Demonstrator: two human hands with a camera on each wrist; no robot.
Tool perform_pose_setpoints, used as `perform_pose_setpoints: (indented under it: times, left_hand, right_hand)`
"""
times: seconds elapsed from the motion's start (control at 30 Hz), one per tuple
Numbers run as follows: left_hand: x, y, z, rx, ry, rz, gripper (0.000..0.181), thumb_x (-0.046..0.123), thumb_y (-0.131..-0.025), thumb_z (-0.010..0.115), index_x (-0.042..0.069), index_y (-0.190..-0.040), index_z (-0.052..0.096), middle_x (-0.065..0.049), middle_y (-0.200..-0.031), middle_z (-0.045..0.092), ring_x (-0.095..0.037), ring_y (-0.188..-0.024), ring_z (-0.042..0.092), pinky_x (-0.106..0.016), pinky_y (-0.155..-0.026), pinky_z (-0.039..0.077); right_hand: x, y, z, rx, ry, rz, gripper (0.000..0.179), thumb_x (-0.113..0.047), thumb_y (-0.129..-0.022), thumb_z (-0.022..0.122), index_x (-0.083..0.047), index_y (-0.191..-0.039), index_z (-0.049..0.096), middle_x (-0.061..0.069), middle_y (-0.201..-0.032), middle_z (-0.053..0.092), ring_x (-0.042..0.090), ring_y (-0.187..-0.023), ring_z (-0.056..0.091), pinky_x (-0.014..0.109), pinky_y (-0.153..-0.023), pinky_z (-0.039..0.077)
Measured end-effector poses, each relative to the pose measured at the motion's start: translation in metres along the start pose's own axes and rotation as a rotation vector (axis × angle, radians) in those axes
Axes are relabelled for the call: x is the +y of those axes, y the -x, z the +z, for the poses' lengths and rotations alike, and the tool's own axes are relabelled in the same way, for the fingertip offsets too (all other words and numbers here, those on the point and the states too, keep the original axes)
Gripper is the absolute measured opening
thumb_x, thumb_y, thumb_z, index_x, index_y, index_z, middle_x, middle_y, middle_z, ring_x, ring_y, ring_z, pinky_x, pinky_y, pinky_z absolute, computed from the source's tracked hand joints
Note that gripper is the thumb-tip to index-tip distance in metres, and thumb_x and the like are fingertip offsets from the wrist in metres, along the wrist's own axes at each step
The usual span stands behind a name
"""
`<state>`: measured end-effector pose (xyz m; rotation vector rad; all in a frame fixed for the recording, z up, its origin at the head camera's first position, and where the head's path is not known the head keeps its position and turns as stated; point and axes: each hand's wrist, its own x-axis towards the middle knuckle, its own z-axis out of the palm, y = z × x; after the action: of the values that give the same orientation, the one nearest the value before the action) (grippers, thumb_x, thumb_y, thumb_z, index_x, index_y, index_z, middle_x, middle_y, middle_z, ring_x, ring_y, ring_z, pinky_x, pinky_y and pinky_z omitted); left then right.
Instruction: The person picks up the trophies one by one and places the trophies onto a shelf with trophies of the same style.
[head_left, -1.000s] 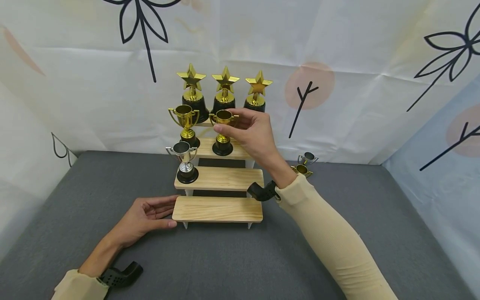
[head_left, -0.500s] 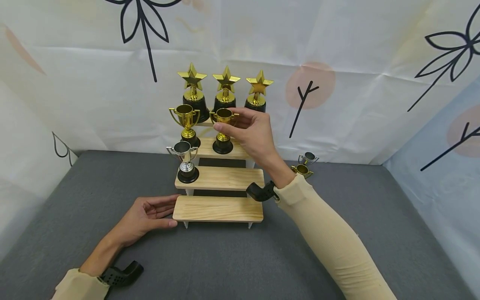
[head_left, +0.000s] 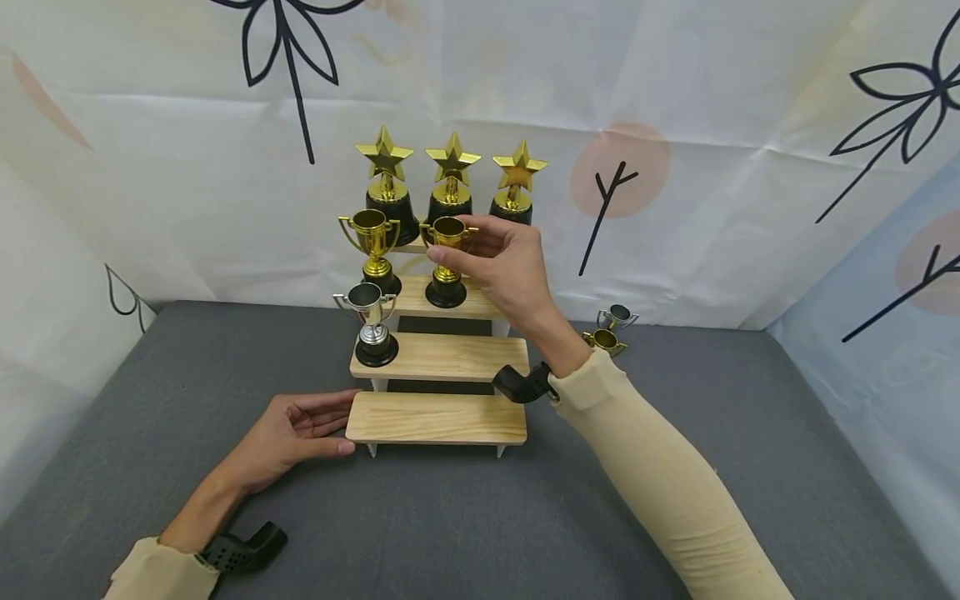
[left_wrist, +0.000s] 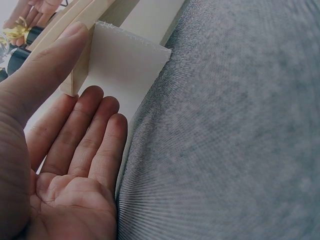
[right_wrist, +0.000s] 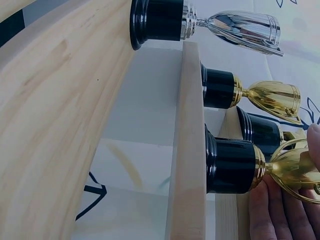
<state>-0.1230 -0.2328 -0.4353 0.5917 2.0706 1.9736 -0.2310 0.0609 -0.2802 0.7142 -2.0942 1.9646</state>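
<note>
My right hand [head_left: 517,267] pinches a small gold trophy cup [head_left: 446,292] with a black base between thumb and fingers. The cup stands upright on the second-highest step [head_left: 483,307] of a wooden tiered stand, its base on the wood in the right wrist view. Left of it on that step is another gold trophy cup [head_left: 371,236]. A silver trophy cup [head_left: 367,310] stands at the left end of the step below. My left hand [head_left: 273,442] lies at the left end of the lowest step [head_left: 435,418], its fingers nearly straight and touching the stand beside its white leg [left_wrist: 125,60].
Three gold star trophies, among them the middle one [head_left: 452,167], line the top step. A silver cup [head_left: 617,315] and a gold cup [head_left: 603,340] are on the grey table [head_left: 660,467] behind my right forearm. A patterned white backdrop [head_left: 712,208] rises behind.
</note>
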Motion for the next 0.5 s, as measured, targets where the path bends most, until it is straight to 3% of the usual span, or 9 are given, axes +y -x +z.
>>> perform_pose_setpoints:
  times: [0.3,0.5]
  left_hand:
    - [-0.0006,0.0,-0.0001,-0.004,0.01,0.01,0.065,-0.011,-0.084,0.076,-0.02,-0.141,0.045,-0.039,-0.143,0.045,-0.013,-0.123,0.061,-0.029,-0.1,0.054]
    - [-0.0001,0.0005,-0.0001,-0.002,0.01,0.005,0.065,-0.011,-0.085,0.076,-0.02,-0.141,0.044,-0.039,-0.143,0.046,-0.012,-0.123,0.061,-0.029,-0.1,0.054]
  right_hand:
    - [-0.0018,-0.0013,-0.0012,-0.014,0.001,-0.037,0.04,-0.001,-0.082,0.084,0.002,-0.121,0.072,0.012,-0.097,0.074,0.023,-0.082,0.071,0.03,-0.068,0.06]
    - [-0.0045,-0.0012,-0.002,-0.012,-0.005,-0.029,0.043,0.0,-0.083,0.083,0.003,-0.124,0.07,0.014,-0.101,0.075,0.021,-0.082,0.072,0.032,-0.073,0.063]
